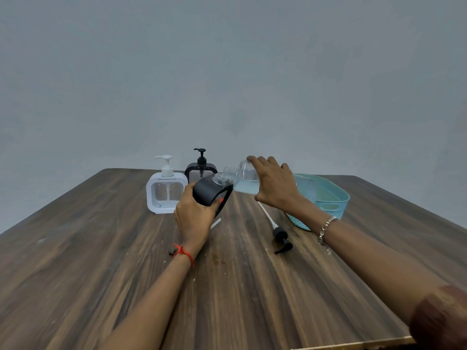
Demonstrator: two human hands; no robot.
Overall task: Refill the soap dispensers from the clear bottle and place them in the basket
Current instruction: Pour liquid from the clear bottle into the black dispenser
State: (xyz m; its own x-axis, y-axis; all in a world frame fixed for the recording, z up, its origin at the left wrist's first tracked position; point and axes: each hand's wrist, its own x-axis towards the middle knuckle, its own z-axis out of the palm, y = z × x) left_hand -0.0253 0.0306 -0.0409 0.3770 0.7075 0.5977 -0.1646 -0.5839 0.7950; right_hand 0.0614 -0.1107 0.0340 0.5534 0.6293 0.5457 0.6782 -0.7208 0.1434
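The wooden counter (101, 248) carries a teal basket (336, 198) at two o'clock (its near side hidden by the right forearm). At eleven o'clock stands a white dispenser (165, 193), with a capped black dispenser (201, 170) just behind it toward twelve. At centre, the left grip (195, 215) wraps its fingers round an open black dispenser (208, 192), tilted toward three o'clock. The right grip (275, 185) clasps the clear bottle (243, 180), tipped with its neck by that open mouth. A loose pump (280, 234) lies at four o'clock.
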